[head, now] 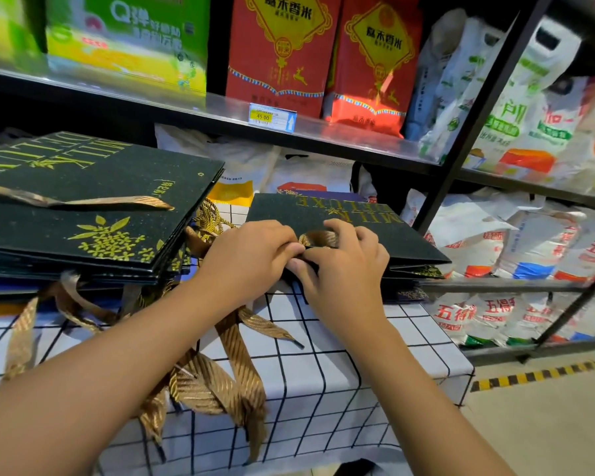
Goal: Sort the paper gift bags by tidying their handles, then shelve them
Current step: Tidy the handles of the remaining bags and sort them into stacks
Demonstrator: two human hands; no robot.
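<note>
With my left hand and right hand both pinching the gold ribbon handle, I'd fold it flat against the dark gift bag before releasing.

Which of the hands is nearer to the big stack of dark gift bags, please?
Left. The left hand is just beside the big stack, on its right; the right hand sits farther right, beyond the left hand.

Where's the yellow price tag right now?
In the head view, the yellow price tag is clipped to the upper shelf's front edge, centre, just below the red rice bags.
</note>
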